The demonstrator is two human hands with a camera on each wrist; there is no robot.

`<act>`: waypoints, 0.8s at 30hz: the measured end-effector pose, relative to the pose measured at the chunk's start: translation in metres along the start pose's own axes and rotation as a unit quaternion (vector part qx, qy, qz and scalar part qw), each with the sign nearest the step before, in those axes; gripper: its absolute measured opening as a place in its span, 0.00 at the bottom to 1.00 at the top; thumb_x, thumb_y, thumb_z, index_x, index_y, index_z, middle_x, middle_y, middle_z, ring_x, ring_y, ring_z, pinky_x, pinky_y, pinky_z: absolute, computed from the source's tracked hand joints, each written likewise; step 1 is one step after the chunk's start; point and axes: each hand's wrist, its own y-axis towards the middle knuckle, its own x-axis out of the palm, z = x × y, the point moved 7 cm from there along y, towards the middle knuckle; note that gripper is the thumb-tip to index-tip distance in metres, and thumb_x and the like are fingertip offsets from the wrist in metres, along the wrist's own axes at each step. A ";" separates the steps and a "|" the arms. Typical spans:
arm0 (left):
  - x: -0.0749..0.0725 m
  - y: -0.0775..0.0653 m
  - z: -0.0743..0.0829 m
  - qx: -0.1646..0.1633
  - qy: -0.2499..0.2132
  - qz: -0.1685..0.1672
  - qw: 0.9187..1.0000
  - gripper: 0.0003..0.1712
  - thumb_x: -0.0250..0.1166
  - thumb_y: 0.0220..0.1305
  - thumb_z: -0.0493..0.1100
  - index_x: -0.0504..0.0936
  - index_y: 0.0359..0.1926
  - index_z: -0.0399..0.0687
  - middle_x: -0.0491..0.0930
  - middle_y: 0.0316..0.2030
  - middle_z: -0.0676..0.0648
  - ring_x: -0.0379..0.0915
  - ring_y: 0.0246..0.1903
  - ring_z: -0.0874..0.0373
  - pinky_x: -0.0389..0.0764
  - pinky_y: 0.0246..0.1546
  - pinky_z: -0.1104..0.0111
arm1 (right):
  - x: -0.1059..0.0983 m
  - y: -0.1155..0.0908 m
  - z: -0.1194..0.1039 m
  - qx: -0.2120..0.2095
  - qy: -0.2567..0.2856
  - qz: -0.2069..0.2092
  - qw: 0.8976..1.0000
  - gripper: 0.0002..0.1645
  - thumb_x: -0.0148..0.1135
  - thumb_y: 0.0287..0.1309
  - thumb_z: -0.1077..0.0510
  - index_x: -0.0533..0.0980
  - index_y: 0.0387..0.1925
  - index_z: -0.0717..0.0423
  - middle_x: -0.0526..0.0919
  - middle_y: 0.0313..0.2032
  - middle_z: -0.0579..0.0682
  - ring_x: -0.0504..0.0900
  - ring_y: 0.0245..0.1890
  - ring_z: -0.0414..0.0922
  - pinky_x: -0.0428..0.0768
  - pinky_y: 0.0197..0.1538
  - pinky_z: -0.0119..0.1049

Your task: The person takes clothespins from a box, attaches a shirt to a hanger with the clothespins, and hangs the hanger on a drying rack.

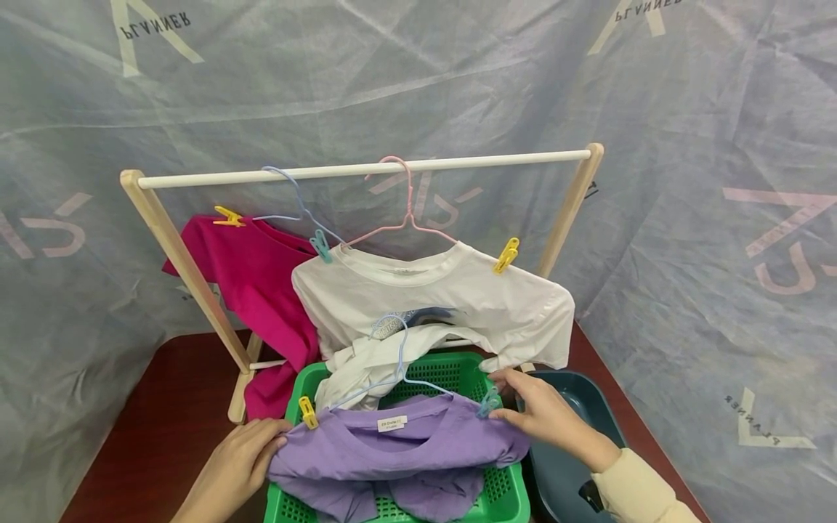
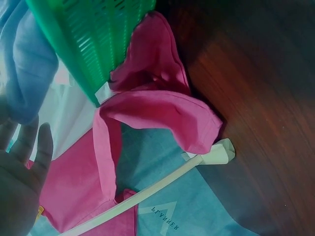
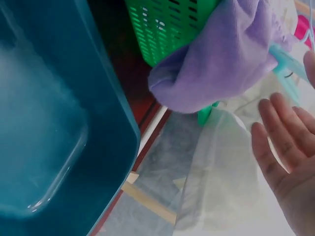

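Note:
A purple T-shirt (image 1: 399, 450) lies across the front of a green basket (image 1: 510, 501), with a light-blue hanger (image 1: 400, 356) in its neck. A yellow clip (image 1: 307, 412) is on its left shoulder and a teal clip (image 1: 489, 401) on its right one. At the left sleeve, my left hand (image 1: 238, 461) pinches the purple cloth (image 2: 32, 64). My right hand (image 1: 546, 410) is beside the teal clip, thumb and fingers spread apart around it. In the right wrist view, the fingers of that hand (image 3: 288, 147) look extended, below the clip.
Behind the basket stands a wood-ended rack (image 1: 366, 168). On it hang a magenta T-shirt (image 1: 255, 269) and a white T-shirt (image 1: 418, 280), both clipped to hangers. More white cloth (image 1: 366, 370) lies in the basket. A dark blue tub (image 1: 569, 465) stands close on the right.

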 end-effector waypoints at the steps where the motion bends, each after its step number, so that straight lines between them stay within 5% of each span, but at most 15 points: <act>1: 0.000 0.000 0.000 -0.001 0.000 0.002 1.000 0.19 0.69 0.42 0.32 0.79 0.36 0.55 0.78 0.32 0.62 0.72 0.32 0.68 0.68 0.40 0.73 | 0.001 -0.001 0.002 0.006 0.003 -0.011 1.000 0.29 0.70 0.42 0.51 0.72 0.48 0.50 0.80 0.34 0.42 0.79 0.31 0.38 0.76 0.32 0.32; 11: 0.001 -0.002 -0.002 -0.007 0.005 -0.013 1.000 0.16 0.68 0.46 0.34 0.79 0.37 0.54 0.78 0.33 0.61 0.71 0.33 0.68 0.66 0.41 0.74 | 0.013 -0.010 0.002 -0.045 0.012 -0.072 0.996 0.07 0.65 0.48 0.60 0.78 0.32 0.50 0.81 0.27 0.40 0.75 0.28 0.28 0.73 0.29 0.26; 24: -0.001 0.005 -0.001 0.009 -0.033 -0.001 0.999 0.15 0.66 0.48 0.33 0.79 0.38 0.51 0.79 0.34 0.59 0.71 0.34 0.67 0.66 0.42 0.77 | -0.001 -0.011 -0.003 -0.044 -0.003 -0.007 0.999 0.15 0.63 0.44 0.70 0.77 0.29 0.45 0.80 0.27 0.37 0.72 0.27 0.28 0.71 0.28 0.23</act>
